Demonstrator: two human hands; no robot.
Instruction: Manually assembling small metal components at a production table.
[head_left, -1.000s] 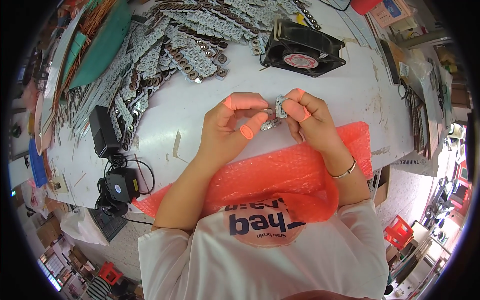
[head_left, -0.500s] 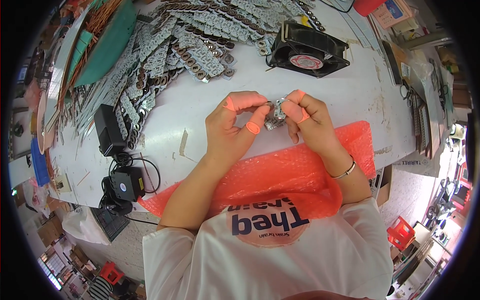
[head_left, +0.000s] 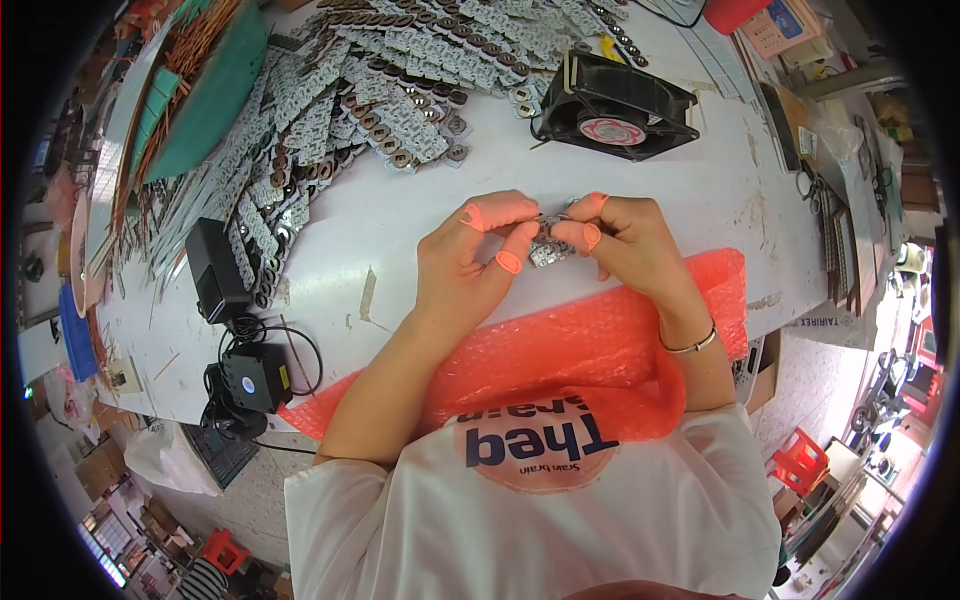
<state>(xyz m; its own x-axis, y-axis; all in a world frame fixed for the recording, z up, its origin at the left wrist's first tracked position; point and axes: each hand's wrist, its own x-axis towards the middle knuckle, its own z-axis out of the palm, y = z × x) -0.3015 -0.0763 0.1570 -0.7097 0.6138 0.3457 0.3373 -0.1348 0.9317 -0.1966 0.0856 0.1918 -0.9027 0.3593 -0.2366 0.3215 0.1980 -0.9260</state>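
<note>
My left hand (head_left: pixel 462 252) and my right hand (head_left: pixel 630 240) meet over the white table, thumb and index finger of each pinched together. Orange rubber finger cots cover those fingertips. Between them is a small silvery metal piece (head_left: pixel 550 249), partly hidden by the fingers. The right fingertips grip its upper part. Whatever the left fingertips pinch at its left edge is too small to make out. Beyond my hands, many similar silvery strips with dark round parts (head_left: pixel 410 125) lie in a heap.
A black square fan (head_left: pixel 620 105) stands beyond my right hand. Black power adapters with cables (head_left: pixel 255 375) lie at the left. Red bubble wrap (head_left: pixel 560 345) covers the table's near edge under my forearms. A green basin with copper-coloured strips (head_left: pixel 215 95) is at the far left.
My right hand has turned and come slightly down and left, closer to the left fingertips. The metal piece now shows less between the fingers. My left hand has barely moved.
</note>
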